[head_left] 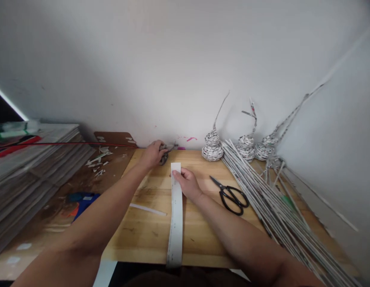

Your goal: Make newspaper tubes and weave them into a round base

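Note:
At the back of the wooden table, my left hand (153,154) is closed around a small grey object (164,158), mostly covered by the fingers; its kind cannot be made out. My right hand (189,183) pinches a long white paper strip (176,215) near its upper end, thumb on top. The strip runs toward me and hangs over the table's front edge. To the right of that hand lie black-handled scissors (231,195), their blades pointing away to the left. A thin, narrow paper sliver (148,209) rests left of the strip.
A bundle of rolled paper sticks (271,203) covers the table's right side. Behind it, several woven paper gourd shapes (213,147) stand by the wall. Left are paper scraps (98,161), a blue tool (85,203) and a tall stack of paper (32,179).

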The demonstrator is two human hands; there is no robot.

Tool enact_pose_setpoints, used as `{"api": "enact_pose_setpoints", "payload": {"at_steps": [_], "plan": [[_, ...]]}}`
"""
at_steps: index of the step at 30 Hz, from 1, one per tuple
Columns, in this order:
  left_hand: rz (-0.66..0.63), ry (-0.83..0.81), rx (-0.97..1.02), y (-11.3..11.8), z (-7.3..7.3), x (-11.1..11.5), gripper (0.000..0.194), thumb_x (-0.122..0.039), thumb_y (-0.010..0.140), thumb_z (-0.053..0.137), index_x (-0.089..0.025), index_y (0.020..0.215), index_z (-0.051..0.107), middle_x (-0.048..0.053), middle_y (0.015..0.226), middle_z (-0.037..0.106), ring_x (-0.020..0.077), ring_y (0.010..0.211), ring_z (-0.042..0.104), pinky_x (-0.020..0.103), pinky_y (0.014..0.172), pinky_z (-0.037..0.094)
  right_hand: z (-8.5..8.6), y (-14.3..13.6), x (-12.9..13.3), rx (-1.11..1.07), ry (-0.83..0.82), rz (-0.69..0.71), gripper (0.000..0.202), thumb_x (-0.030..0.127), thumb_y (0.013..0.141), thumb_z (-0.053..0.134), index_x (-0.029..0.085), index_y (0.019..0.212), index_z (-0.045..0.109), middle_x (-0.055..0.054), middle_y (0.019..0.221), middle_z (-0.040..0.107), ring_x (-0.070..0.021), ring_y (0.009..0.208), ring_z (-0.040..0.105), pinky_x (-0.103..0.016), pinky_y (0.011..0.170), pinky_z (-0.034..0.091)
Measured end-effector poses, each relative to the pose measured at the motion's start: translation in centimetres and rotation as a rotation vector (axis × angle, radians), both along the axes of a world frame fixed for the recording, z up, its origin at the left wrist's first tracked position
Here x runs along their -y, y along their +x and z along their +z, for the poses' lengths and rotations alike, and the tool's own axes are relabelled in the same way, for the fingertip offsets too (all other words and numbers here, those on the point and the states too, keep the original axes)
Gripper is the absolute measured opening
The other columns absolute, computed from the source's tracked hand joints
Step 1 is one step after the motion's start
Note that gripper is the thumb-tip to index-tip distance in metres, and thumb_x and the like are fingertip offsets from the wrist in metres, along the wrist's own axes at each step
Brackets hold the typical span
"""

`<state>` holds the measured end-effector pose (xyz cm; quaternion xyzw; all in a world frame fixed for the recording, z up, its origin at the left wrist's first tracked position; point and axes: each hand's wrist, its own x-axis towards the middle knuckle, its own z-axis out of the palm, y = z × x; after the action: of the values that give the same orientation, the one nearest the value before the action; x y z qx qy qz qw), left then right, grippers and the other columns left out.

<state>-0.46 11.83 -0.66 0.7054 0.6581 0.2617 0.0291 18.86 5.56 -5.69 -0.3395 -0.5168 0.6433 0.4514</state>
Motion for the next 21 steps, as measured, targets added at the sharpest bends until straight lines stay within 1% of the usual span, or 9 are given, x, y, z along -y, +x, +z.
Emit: {"api": "enact_pose_setpoints", "payload": {"at_steps": [2,4,7,8,10,13,15,17,21], "plan": [[-0.007,0.030,0.090,-0.6,-0.6,-0.4,0.051,-0.035,0.082,0.065,-0.017,0.129,0.055,0.017,0.118,0.068,0.0267,0.109,0.064,0.036,0.091,0.049,0.0,0.0,0.0,0.017,0.007,0.008,0.037,0.055,0.075,0.069,0.018,0.075,0.066,0.004,0.058,0.052,-0.0114,0.053,0.042,-0.025,0.050,0.032],[0.029,0.081,0.213,-1.0,-1.2,0.0,0.064,-0.033,0.077,0.070,-0.015,0.135,0.051,0.018,0.126,0.064,0.0267,0.114,0.062,0.036,0.092,0.049,0.1,0.1,0.1,0.047,0.038,0.014,0.036,0.054,0.076,0.067,0.018,0.075,0.066,0.004,0.058,0.051,-0.0111,0.053,0.041,-0.025,0.050,0.031],[0.083,0.131,0.308,-1.5,-1.4,2.0,0.043,-0.038,0.082,0.063,-0.016,0.120,0.064,0.015,0.126,0.067,0.0255,0.109,0.064,0.035,0.091,0.049,0.4,0.0,0.2,0.098,0.086,0.009,0.037,0.054,0.077,0.067,0.018,0.073,0.065,0.004,0.058,0.052,-0.0111,0.054,0.042,-0.025,0.051,0.032],[0.089,0.107,0.334,-1.5,-1.2,3.0,0.035,-0.041,0.085,0.059,-0.016,0.108,0.069,0.014,0.115,0.071,0.0248,0.101,0.067,0.034,0.087,0.049,0.5,0.0,0.2,0.108,0.092,0.000,0.038,0.055,0.076,0.067,0.017,0.073,0.066,0.003,0.058,0.053,-0.0113,0.054,0.042,-0.025,0.051,0.032],[0.093,0.002,0.384,-1.5,-0.3,5.4,0.037,-0.049,0.085,0.058,-0.016,0.086,0.074,0.010,0.089,0.076,0.0239,0.083,0.068,0.032,0.075,0.050,0.6,-0.1,0.3,0.116,0.096,-0.027,0.039,0.055,0.073,0.069,0.017,0.073,0.068,0.003,0.059,0.055,-0.0117,0.055,0.044,-0.025,0.052,0.033],[0.016,-0.043,0.412,-1.3,1.1,9.4,0.038,-0.052,0.081,0.063,-0.018,0.070,0.073,0.004,0.071,0.073,0.0202,0.069,0.066,0.028,0.066,0.047,0.4,-0.2,0.3,0.112,0.098,-0.076,0.039,0.056,0.072,0.070,0.017,0.074,0.068,0.003,0.061,0.058,-0.0122,0.057,0.046,-0.025,0.054,0.035],[-0.033,-0.048,0.438,-1.3,1.5,12.1,0.050,-0.055,0.087,0.054,-0.019,0.055,0.065,0.002,0.058,0.067,0.0170,0.059,0.062,0.027,0.064,0.046,0.3,-0.3,0.3,0.107,0.092,-0.107,0.040,0.057,0.072,0.069,0.017,0.073,0.067,0.003,0.059,0.057,-0.0119,0.055,0.045,-0.025,0.054,0.034],[-0.079,-0.087,0.561,-1.7,1.5,14.8,0.053,-0.054,0.091,0.049,-0.019,0.054,0.061,0.002,0.054,0.065,0.0154,0.055,0.060,0.026,0.061,0.046,0.3,-0.4,0.3,0.106,0.082,-0.138,0.040,0.057,0.071,0.070,0.017,0.072,0.066,0.004,0.058,0.056,-0.0117,0.054,0.044,-0.025,0.053,0.033],[-0.144,-0.191,0.797,-3.3,0.6,19.3,0.043,-0.052,0.094,0.046,-0.017,0.077,0.064,0.002,0.056,0.066,0.0149,0.052,0.061,0.026,0.057,0.047,0.6,-0.6,0.2,0.104,0.071,-0.180,0.039,0.054,0.067,0.073,0.017,0.075,0.068,0.002,0.062,0.061,-0.0126,0.057,0.048,-0.026,0.057,0.035]]}}
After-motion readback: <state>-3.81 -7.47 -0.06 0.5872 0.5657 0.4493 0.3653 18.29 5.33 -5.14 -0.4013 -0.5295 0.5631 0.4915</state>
